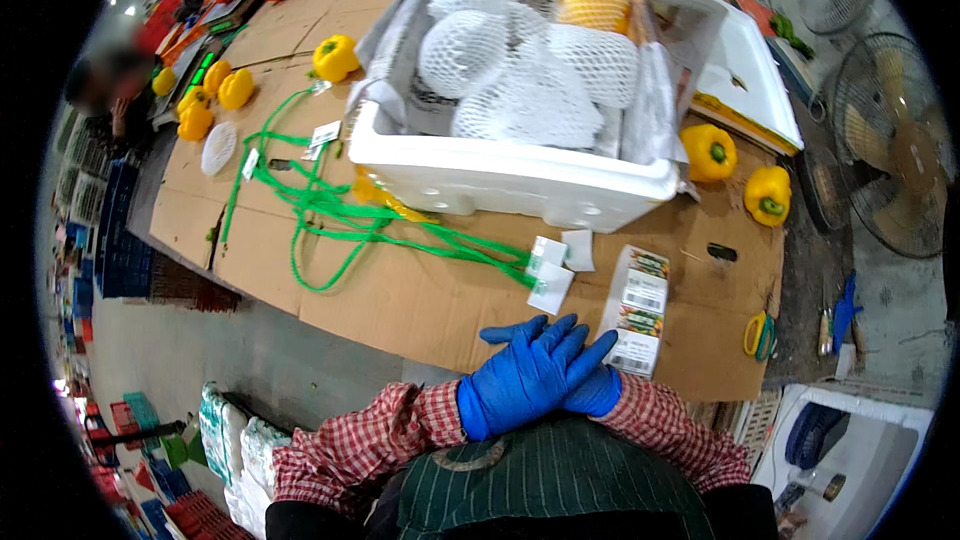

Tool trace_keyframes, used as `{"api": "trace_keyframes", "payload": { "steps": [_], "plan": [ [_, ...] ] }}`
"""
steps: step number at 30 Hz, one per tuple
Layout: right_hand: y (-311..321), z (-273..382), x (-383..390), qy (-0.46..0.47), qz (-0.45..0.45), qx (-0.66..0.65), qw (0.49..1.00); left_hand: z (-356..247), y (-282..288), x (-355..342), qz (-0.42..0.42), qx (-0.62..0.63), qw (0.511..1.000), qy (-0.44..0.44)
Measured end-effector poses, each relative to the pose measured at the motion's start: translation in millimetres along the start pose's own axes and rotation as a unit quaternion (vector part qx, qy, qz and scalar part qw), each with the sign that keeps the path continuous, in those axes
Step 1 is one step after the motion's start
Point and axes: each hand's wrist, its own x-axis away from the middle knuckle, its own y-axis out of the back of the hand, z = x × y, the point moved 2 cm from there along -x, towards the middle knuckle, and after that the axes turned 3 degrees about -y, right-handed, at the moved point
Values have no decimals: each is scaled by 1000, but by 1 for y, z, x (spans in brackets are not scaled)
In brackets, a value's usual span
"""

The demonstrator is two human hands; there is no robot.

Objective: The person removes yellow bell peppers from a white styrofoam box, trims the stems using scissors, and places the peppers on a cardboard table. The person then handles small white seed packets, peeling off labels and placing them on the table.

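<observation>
Both hands are seen at 6 o'clock, low in the frame, in blue gloves, crossed one over the other against a dark striped apron point(560, 480). The left hand point(530, 375) lies on top, fingers spread and straight, pointing toward 1 o'clock; nothing is held in it. The right hand point(592, 392) is mostly covered beneath it; whether it is spread or curled cannot be told.

Nearest thing: a strip of printed labels point(636, 310), lying flat on the cardboard-covered tabletop point(420, 305) just beyond the fingertips, at 1 o'clock from the hands. Its long axis runs from 6 to 12 o'clock, tilted slightly toward 1. Its near end is just beside the right hand; contact cannot be confirmed. Small white tags point(551, 275) lie at 11 o'clock from the strip, touching the end of a tangle of green netting point(330, 210), which stretches toward 10 o'clock.

Containers: a white foam box point(500, 175) stands at 12 o'clock, filled with round fruit in white foam sleeves point(465, 52); one yellow fruit point(597, 2) is exposed at the far side.

Two yellow bell peppers point(709, 152) point(768, 194) rest at 2 o'clock, right of the box. More yellow peppers point(215, 95) are grouped at 10 o'clock. Green-handled scissors point(760, 335) lie near the tabletop's right edge at 3 o'clock. Open cardboard is noted between the netting and the near edge.
</observation>
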Motion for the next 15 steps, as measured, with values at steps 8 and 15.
{"api": "trace_keyframes", "payload": {
  "steps": [8,15],
  "plan": [
    [26,21,-12,15,-124,-125,984,-32,0,-12,77,-36,993,-82],
    [76,-16,-19,-68,-285,-69,954,-23,14,-16,-60,-11,990,-123]
  ]
}}
